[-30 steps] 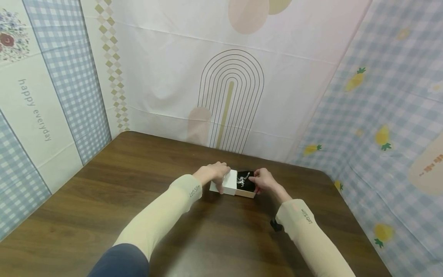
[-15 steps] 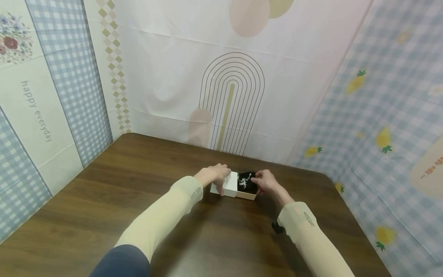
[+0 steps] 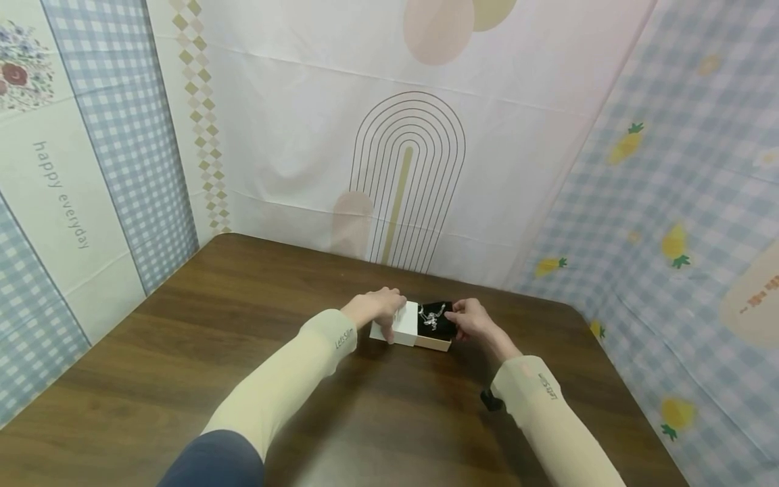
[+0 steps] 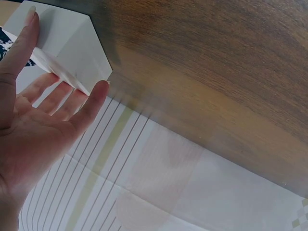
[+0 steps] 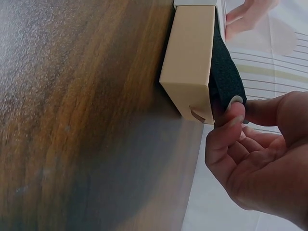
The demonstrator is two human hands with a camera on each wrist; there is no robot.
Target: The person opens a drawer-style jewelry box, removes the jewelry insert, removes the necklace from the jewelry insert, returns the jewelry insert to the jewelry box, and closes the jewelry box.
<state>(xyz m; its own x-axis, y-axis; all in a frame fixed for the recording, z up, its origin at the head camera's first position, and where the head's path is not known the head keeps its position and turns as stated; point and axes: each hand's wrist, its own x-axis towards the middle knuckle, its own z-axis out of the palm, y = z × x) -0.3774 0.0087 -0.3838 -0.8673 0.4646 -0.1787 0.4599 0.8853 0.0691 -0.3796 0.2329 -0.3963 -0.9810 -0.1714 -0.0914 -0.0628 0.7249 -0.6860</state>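
Note:
A small white box sleeve (image 3: pixel 408 323) lies on the table, with a beige drawer tray (image 3: pixel 433 343) slid part way out of its right side. My left hand (image 3: pixel 385 311) grips the sleeve across its top, thumb on the near side and fingers on the far side. Inside the tray is a black pad (image 5: pixel 226 72) bearing silver jewellery (image 3: pixel 432 318), perhaps a necklace. My right hand (image 5: pixel 262 154) pinches the pad's outer edge between thumb and fingers. That edge stands raised above the tray's rim, so the pad is tilted. The tray's end wall has a half-round notch (image 5: pixel 197 114).
The brown wooden table (image 3: pixel 255 325) spreads around the box. Behind it hangs a white printed cloth (image 3: pixel 292 149). A blue checked cloth (image 3: pixel 669 203) with pineapples closes off the right side. Something black (image 3: pixel 490 400) is at the right wrist.
My right hand has shifted slightly right, drawing the black pad and jewellery with it, the pad's outer edge now over the tray's end. My left hand stays on the sleeve.

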